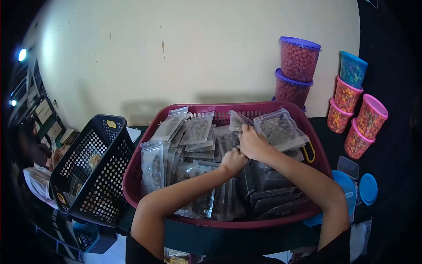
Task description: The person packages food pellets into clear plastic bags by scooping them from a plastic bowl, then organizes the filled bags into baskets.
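Observation:
A large maroon basket (323,165) holds many clear zip pouches (196,130) of small dark pieces, some standing in rows and some lying flat. My hands meet near its middle. My right hand (254,144) is closed, its fingers pinching the edge of a zip pouch (238,120). Just below and touching it, my left hand (233,161) is closed too, its fingertips at a pouch edge; my fingers partly hide what they grip. Another full pouch (279,128) lies on top to the right of my hands.
A black perforated basket (107,185) stands at left with a few packets inside; a person's hand (59,154) is beyond it. Purple-lidded tubs (300,59) are stacked behind. Pink-lidded tubs (372,116) and a blue lid (368,189) are at right.

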The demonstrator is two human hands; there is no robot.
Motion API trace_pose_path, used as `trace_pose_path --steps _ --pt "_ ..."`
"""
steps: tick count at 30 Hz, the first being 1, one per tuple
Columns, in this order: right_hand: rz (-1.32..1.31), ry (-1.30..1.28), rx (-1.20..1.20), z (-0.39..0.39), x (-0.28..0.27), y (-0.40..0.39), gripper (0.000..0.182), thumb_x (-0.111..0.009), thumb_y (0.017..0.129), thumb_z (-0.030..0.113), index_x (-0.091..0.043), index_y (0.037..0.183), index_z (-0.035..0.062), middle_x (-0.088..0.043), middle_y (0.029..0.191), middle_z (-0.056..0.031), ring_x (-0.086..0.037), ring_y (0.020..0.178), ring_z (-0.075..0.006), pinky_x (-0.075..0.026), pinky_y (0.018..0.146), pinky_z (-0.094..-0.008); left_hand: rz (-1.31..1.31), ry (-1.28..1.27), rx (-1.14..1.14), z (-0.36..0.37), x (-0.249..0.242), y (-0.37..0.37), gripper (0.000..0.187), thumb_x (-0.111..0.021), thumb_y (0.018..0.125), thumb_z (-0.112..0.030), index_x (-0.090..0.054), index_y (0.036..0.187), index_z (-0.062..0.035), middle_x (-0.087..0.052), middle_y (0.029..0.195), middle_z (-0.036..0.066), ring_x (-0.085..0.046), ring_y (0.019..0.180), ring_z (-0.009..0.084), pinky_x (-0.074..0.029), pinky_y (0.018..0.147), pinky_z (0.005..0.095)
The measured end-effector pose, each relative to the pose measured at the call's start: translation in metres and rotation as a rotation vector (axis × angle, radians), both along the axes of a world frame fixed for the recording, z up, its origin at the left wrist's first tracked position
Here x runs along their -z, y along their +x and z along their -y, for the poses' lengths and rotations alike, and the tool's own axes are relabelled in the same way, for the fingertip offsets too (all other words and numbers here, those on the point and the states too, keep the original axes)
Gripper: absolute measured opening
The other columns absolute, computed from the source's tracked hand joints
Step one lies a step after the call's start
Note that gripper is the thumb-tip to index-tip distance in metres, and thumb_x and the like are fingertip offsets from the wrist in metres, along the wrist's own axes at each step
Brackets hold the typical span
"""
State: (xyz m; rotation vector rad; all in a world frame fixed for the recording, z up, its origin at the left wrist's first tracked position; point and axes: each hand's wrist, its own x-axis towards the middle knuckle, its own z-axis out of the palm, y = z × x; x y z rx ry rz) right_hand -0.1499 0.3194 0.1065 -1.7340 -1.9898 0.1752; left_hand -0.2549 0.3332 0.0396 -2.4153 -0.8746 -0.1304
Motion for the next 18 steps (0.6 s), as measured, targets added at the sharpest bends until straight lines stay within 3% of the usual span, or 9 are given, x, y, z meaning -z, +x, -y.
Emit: trace_pose_path --steps 1,3,7,9,11,13,15,18 --pt "0.002 -0.007 -0.002 0.0 0.0 0.001 0.029 -0.042 0.079 0.017 -0.033 0.097 -0.0048 -0.045 0.096 -0.0299 -0.051 0.084 -0.0427 -0.044 0.07 -0.0445 0.021 0.04 0.029 0.001 0.003 0.002 0.014 -0.053 0.067 -0.013 -0.061 0.077 -0.0069 -0.058 0.083 0.007 -0.057 0.074 0.0199 -0.049 0.054 0.0287" --pt "0.011 -0.008 -0.011 -0.001 0.001 0.002 0.029 -0.041 0.079 0.017 -0.033 0.097 -0.0052 -0.045 0.096 -0.0299 -0.051 0.084 -0.0427 -0.044 0.071 -0.0444 -0.05 -0.068 -0.033 -0.007 0.005 0.003 0.02 -0.052 0.069 -0.014 -0.06 0.085 -0.007 -0.056 0.091 0.009 -0.055 0.083 0.0219 -0.049 0.059 0.0301" --pt "0.042 -0.017 -0.025 0.002 0.006 0.001 0.032 -0.04 0.081 0.019 -0.033 0.1 -0.0051 -0.045 0.093 -0.0291 -0.05 0.081 -0.0446 -0.042 0.069 -0.0477 0.075 -0.321 -0.047 -0.018 -0.01 -0.011 0.03 -0.052 0.07 -0.018 -0.054 0.097 -0.0069 -0.05 0.102 0.013 -0.048 0.096 0.028 -0.046 0.072 0.0334" --pt "0.056 -0.036 -0.031 0.003 0.002 -0.002 0.031 -0.04 0.081 0.019 -0.033 0.099 -0.0059 -0.045 0.094 -0.0297 -0.051 0.082 -0.0433 -0.044 0.07 -0.0457 0.125 -0.338 0.251 -0.012 -0.031 -0.027 0.03 -0.052 0.069 -0.019 -0.054 0.095 -0.0044 -0.051 0.099 0.015 -0.048 0.095 0.0309 -0.044 0.074 0.0363" --pt "0.054 -0.065 -0.031 0.005 0.002 -0.001 0.031 -0.04 0.081 0.019 -0.034 0.098 -0.0067 -0.044 0.095 -0.0303 -0.052 0.082 -0.042 -0.045 0.07 -0.0437 0.108 -0.843 0.006 -0.006 -0.085 -0.042 0.033 -0.054 0.068 -0.021 -0.053 0.094 -0.0016 -0.05 0.097 0.018 -0.046 0.095 0.0331 -0.042 0.075 0.0393" --pt "0.058 -0.047 -0.073 0.003 0.001 0.001 0.031 -0.04 0.081 0.019 -0.034 0.098 -0.0068 -0.044 0.096 -0.0308 -0.051 0.083 -0.0426 -0.045 0.07 -0.0437 0.093 -0.813 -0.201 -0.032 -0.105 -0.071 0.035 -0.055 0.067 -0.02 -0.051 0.095 0.0003 -0.048 0.097 0.02 -0.047 0.092 0.0341 -0.04 0.075 0.0396" --pt "0.037 -0.031 -0.068 0.0 0.001 0.003 0.03 -0.04 0.081 0.018 -0.035 0.097 -0.007 -0.044 0.095 -0.0313 -0.051 0.082 -0.043 -0.045 0.07 -0.0446 0.271 -0.46 -0.023 -0.047 -0.102 -0.105 0.037 -0.053 0.068 -0.018 -0.048 0.098 0.0031 -0.044 0.109 0.02 -0.049 0.092 0.0349 -0.041 0.078 0.0382" --pt "0.023 -0.048 -0.067 -0.004 -0.002 0.005 0.03 -0.039 0.081 0.018 -0.035 0.098 -0.0063 -0.045 0.096 -0.0296 -0.051 0.083 -0.0433 -0.042 0.073 -0.0463 0.354 -0.367 -0.024 -0.059 -0.068 -0.121 0.041 -0.052 0.068 -0.011 -0.041 0.105 0.002 -0.042 0.113 0.02 -0.05 0.09 0.0359 -0.042 0.078 0.0391"
